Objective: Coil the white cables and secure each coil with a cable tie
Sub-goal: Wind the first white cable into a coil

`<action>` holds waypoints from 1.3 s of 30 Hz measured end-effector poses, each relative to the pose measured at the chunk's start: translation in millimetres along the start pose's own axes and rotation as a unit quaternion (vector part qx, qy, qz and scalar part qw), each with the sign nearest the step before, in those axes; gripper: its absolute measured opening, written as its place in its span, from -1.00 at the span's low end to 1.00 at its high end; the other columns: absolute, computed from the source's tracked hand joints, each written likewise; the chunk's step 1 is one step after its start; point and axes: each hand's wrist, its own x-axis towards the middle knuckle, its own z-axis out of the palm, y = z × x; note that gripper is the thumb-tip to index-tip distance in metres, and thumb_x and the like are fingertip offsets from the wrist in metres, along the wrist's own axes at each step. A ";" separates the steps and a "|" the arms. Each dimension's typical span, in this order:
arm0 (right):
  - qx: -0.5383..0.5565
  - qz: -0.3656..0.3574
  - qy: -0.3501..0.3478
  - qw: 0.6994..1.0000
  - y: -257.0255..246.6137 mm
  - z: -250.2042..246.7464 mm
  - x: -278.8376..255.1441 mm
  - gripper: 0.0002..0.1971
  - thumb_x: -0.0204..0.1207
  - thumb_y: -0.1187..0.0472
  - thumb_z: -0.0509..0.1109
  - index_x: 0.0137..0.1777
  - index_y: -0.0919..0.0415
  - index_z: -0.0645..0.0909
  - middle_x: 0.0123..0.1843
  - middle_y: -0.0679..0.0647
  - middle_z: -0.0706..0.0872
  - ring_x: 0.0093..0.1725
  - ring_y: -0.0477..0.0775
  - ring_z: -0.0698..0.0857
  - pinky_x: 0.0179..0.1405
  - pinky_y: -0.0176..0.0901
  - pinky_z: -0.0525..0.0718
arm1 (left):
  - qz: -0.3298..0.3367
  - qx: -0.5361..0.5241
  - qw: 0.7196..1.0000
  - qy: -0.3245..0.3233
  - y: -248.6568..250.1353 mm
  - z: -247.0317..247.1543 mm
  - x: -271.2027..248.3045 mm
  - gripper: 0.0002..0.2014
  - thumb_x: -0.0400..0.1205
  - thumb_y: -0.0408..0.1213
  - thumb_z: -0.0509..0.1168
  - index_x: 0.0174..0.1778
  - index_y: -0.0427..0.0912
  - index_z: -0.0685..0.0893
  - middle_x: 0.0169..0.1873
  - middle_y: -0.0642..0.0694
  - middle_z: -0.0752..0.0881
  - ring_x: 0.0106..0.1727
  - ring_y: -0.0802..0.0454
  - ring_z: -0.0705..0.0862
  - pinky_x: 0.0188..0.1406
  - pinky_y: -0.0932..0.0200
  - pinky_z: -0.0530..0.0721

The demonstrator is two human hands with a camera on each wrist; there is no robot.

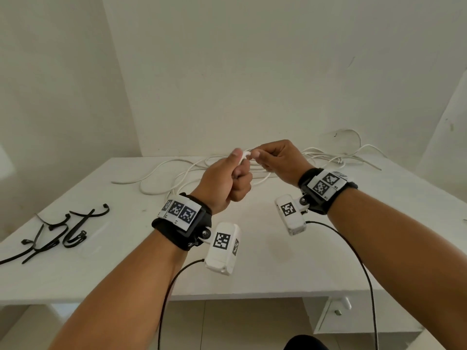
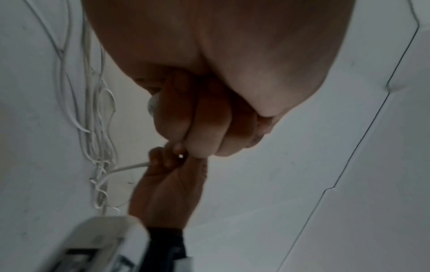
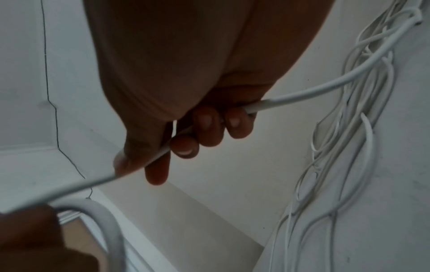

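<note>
- White cable (image 3: 302,93) is in both hands, raised above the white table (image 1: 252,261), with a short loop of it (image 1: 244,155) showing between the 2 thumbs.
- Left hand (image 1: 225,183) is clenched around the start of the coil, thumb on top pinning the loop; the left wrist view shows its fingers (image 2: 204,128) curled tight.
- Right hand (image 1: 275,157) grasps the running length of the same cable, which passes under its curled fingers (image 3: 209,127) and trails off toward the pile.
- Coiling looks barely begun, as I judge it: only 1 small turn shows at the left hand, and no tie is on anything.
- Next move, I reckon, calls for the right hand to draw slack from the pile and lay another turn into the left hand's grip, matching the first loop.
- Loose white cables (image 1: 177,173) lie tangled across the far part of the table, thin, round and limp, several strands crossing one another; a snag while pulling seems likely.
- Black cable ties (image 1: 63,231) lie scattered at the table's near left, well apart from both hands.
</note>
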 end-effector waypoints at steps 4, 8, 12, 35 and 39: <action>0.004 0.001 -0.026 1.000 9.1 18.0 -7.6 -0.62 0.70 0.04 0.29 -0.39 0.02 0.65 -0.51 0.03 0.40 -0.55 -0.04 0.29 -0.54 -0.25 0.31 | 0.064 -0.048 0.997 -0.005 14.1 0.8 4.1 -0.56 0.65 0.11 -0.01 -0.50 0.00 0.39 -0.64 0.11 0.25 -0.64 0.21 0.14 -0.61 0.25 0.02; -0.110 0.024 -0.060 0.992 16.6 31.4 -17.6 -0.54 0.76 -0.01 0.21 -0.32 0.26 0.55 -0.50 0.01 0.49 -0.55 -0.06 0.40 -0.45 -0.23 0.45 | 0.109 -0.045 0.992 0.037 14.9 -1.7 18.4 -0.66 0.65 0.05 0.02 -0.32 -0.11 0.29 -0.62 0.10 0.29 -0.63 0.18 0.20 -0.64 0.30 0.14; -0.176 0.039 -0.082 0.980 14.8 37.3 -23.2 -0.58 0.77 0.05 0.20 -0.39 -0.14 0.47 -0.53 -0.21 0.52 -0.53 -0.20 0.48 -0.41 -0.42 0.44 | 0.103 -0.103 0.987 0.067 5.9 -2.2 29.4 -0.69 0.78 -0.09 -0.01 -0.25 -0.12 0.35 -0.56 0.07 0.33 -0.59 0.14 0.28 -0.62 0.28 0.29; -0.343 0.006 -0.203 0.917 -8.6 29.0 -28.9 -0.79 0.67 0.05 0.35 -0.07 0.17 0.69 -0.38 -0.14 0.58 -0.39 -0.15 0.52 -0.32 -0.26 0.48 | -0.029 0.428 0.899 0.085 -39.6 -41.1 28.4 -0.67 0.78 -0.12 0.05 -0.30 -0.12 0.38 -0.39 -0.03 0.51 -0.32 0.00 0.46 -0.17 0.02 0.47; -0.340 -0.009 -0.192 0.921 -20.3 16.9 -24.9 -0.84 0.61 0.07 0.43 -0.11 0.14 0.71 -0.40 -0.18 0.59 -0.40 -0.18 0.54 -0.33 -0.28 0.47 | -0.007 0.419 0.907 0.048 -39.4 -33.7 22.8 -0.70 0.58 -0.06 -0.01 -0.44 -0.10 0.33 -0.58 0.08 0.42 -0.50 0.09 0.39 -0.31 0.08 0.40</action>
